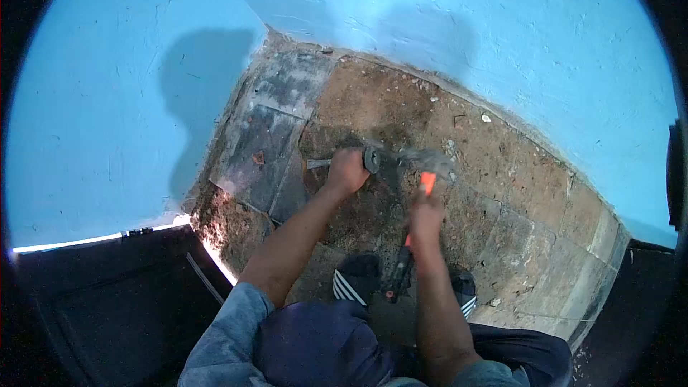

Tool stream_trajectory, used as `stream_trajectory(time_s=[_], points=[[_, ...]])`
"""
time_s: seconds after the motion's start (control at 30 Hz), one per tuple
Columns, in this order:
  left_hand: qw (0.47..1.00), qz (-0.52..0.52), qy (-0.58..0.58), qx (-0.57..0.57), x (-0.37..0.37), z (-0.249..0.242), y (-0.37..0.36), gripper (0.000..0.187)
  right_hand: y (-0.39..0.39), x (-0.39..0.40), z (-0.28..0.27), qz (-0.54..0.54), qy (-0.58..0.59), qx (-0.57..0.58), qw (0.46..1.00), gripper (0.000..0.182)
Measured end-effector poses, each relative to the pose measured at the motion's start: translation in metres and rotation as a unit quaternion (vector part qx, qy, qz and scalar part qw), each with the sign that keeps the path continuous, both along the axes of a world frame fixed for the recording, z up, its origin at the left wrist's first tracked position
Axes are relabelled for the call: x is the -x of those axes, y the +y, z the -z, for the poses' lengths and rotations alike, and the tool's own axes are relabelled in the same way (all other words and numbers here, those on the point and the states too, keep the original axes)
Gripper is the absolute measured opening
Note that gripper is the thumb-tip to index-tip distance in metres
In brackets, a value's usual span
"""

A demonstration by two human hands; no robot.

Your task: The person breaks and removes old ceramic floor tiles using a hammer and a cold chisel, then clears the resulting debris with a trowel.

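Observation:
My left hand [348,170] is closed round a chisel [371,160], whose round guard faces right and whose metal blade points left at the edge of a grey floor tile [289,190]. To the right, my right hand [426,216] grips a hammer [428,182] with an orange and black handle. The hammer's head is blurred by motion, a little right of the chisel's guard and apart from it. Bare brown ground with rubble [373,100] lies around both hands.
Blue walls [502,21] meet in a corner beyond the floor. Grey tiles [287,79] cover the left part. A dark door [107,294] stands at the lower left, with light along its edge. My striped shoes [358,276] are below the hands.

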State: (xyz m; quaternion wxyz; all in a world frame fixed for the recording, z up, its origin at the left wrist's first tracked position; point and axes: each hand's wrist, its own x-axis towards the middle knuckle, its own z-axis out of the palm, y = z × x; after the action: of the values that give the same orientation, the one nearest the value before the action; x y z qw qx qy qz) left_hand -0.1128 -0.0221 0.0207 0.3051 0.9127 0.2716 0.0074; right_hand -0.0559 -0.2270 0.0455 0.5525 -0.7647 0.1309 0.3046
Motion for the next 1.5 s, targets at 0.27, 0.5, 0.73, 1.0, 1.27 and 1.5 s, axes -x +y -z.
stream_trajectory(time_s=[0.27,0.5,0.73,1.0,1.27,1.5], points=[[0.999,-0.011,-0.047,0.006,0.001,0.005,0.0,0.018,-0.016,-0.1,-0.108,0.254,-0.226,-0.147,0.929,0.042],[0.999,0.021,0.035,-0.031,-0.002,0.008,0.005,0.019,0.02,0.017,-0.016,-0.182,-0.17,0.12,0.961,0.039],[0.997,0.035,0.064,0.029,-0.003,-0.006,0.002,0.024,-0.013,-0.05,-0.036,0.025,-0.038,0.011,0.999,0.031],[0.989,0.122,-0.076,-0.016,0.017,0.001,0.019,0.025,-0.042,-0.117,-0.108,0.307,-0.257,-0.108,0.91,0.034],[0.986,0.15,-0.049,-0.048,0.015,0.017,0.014,0.027,0.012,0.0,0.001,-0.169,-0.12,0.087,0.974,0.033],[0.99,0.126,-0.037,-0.056,0.015,0.004,0.014,0.034,-0.033,-0.054,0.023,0.034,0.08,-0.066,0.994,0.025]])
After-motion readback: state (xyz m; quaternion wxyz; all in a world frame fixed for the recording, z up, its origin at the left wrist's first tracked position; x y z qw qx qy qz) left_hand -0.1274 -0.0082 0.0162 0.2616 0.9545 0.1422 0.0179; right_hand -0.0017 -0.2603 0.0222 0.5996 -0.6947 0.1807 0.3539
